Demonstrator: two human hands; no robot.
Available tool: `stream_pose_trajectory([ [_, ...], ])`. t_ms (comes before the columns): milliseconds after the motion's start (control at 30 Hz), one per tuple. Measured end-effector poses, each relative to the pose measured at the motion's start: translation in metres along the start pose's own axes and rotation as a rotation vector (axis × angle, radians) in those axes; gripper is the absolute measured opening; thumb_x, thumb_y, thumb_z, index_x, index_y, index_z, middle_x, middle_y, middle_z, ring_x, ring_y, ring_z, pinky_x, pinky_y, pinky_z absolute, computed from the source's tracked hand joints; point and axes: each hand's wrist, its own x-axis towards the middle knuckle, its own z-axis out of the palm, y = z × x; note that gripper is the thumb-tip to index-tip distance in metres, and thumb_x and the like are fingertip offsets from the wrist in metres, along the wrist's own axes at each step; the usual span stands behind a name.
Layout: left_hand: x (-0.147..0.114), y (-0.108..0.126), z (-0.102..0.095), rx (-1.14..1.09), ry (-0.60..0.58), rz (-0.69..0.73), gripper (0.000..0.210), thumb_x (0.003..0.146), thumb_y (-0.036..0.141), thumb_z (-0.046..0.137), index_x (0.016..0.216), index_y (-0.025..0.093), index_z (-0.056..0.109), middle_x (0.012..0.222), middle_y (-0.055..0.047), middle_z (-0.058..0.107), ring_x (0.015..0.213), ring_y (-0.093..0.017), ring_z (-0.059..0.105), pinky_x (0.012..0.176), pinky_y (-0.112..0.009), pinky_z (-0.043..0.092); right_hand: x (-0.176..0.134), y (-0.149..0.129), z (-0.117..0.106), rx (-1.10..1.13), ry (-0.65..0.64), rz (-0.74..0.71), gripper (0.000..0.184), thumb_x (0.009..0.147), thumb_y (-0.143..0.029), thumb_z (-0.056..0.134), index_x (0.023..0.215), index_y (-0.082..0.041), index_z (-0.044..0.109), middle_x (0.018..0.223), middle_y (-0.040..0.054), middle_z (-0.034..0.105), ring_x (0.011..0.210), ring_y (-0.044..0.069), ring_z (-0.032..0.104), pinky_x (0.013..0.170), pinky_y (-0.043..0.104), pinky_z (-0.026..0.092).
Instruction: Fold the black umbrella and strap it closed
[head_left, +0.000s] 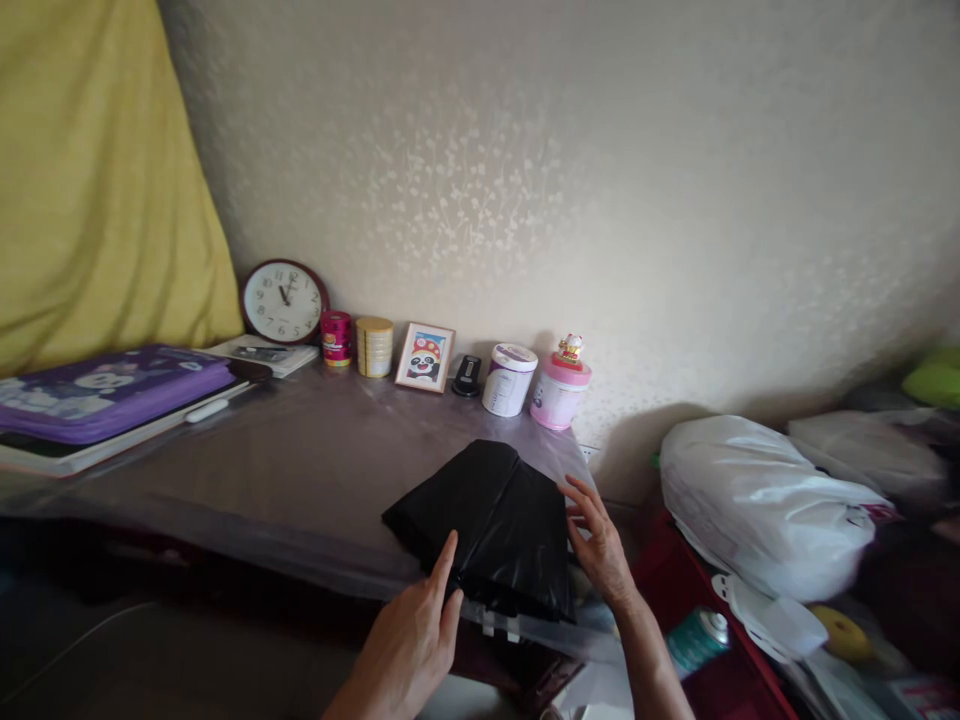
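A black plastic bag, creased down its middle, lies fanned out near the front right corner of the table, its near part reaching the table edge. My left hand is at the near side of the bag, index finger stretched forward over it and thumb apart. The other left fingers are mostly hidden. At the bag's right edge is my right hand, fingers spread and slightly bent, the fingertips next to or touching the plastic. I see nothing gripped in either hand.
Along the wall stand a clock, tins, a panda picture frame, a white canister and a pink canister. A purple case lies left. A stuffed white bag and a spray can are right.
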Motion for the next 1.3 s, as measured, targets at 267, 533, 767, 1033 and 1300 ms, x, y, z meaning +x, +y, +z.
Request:
stream_pose_trajectory([
  [267, -0.001, 0.002, -0.007, -0.043, -0.039, -0.016, 0.055, 0.091, 0.033, 0.024, 0.142, 0.02, 0.009, 0.084, -0.007, 0.068, 0.076, -0.018, 0.063, 0.065, -0.024, 0.039, 0.004, -0.024, 0.003, 0.037, -0.069, -0.149, 0.019, 0.082, -0.021, 0.049, 0.097, -0.024, 0.061, 0.13, 0.0084, 0.047, 0.117, 0.025, 0.047, 0.092, 0.042, 0.042],
  [533, 0.001, -0.001, -0.014, -0.187, -0.023, -0.006, 0.055, 0.09, 0.035, 0.025, 0.141, 0.02, 0.015, 0.075, -0.006, 0.067, 0.068, -0.018, 0.063, 0.061, -0.023, 0.039, 0.03, -0.053, 0.016, 0.127, 0.028, -0.159, 0.018, 0.087, -0.026, 0.044, 0.097, -0.023, 0.059, 0.121, 0.0086, 0.053, 0.11, 0.022, 0.051, 0.091, 0.039, 0.04],
  [767, 0.006, -0.009, -0.008, -0.211, -0.01, 0.015, 0.054, 0.089, 0.034, 0.028, 0.14, 0.021, 0.017, 0.081, -0.008, 0.068, 0.074, -0.02, 0.065, 0.067, -0.025, 0.041, 0.064, -0.075, 0.04, 0.034, 0.058, -0.252, 0.022, 0.09, -0.022, 0.038, 0.101, -0.023, 0.057, 0.111, 0.0079, 0.056, 0.104, 0.019, 0.053, 0.09, 0.038, 0.042],
  [1033, 0.007, -0.011, 0.0, -0.225, 0.006, 0.039, 0.054, 0.089, 0.035, 0.029, 0.14, 0.02, 0.019, 0.094, -0.008, 0.069, 0.083, -0.02, 0.065, 0.073, -0.025, 0.043, 0.086, -0.084, 0.081, -0.014, 0.011, -0.312, 0.023, 0.092, -0.02, 0.032, 0.099, -0.02, 0.053, 0.107, 0.0085, 0.055, 0.101, 0.015, 0.054, 0.091, 0.032, 0.043],
  [1300, 0.001, -0.006, -0.007, -0.159, 0.064, 0.076, 0.049, 0.088, 0.033, 0.034, 0.135, 0.021, 0.029, 0.095, -0.009, 0.069, 0.083, -0.021, 0.066, 0.073, -0.027, 0.044, 0.088, -0.079, 0.108, -0.271, -0.141, -0.283, 0.025, 0.093, -0.024, 0.031, 0.102, -0.02, 0.055, 0.111, 0.0066, 0.056, 0.097, 0.013, 0.058, 0.082, 0.024, 0.048],
])
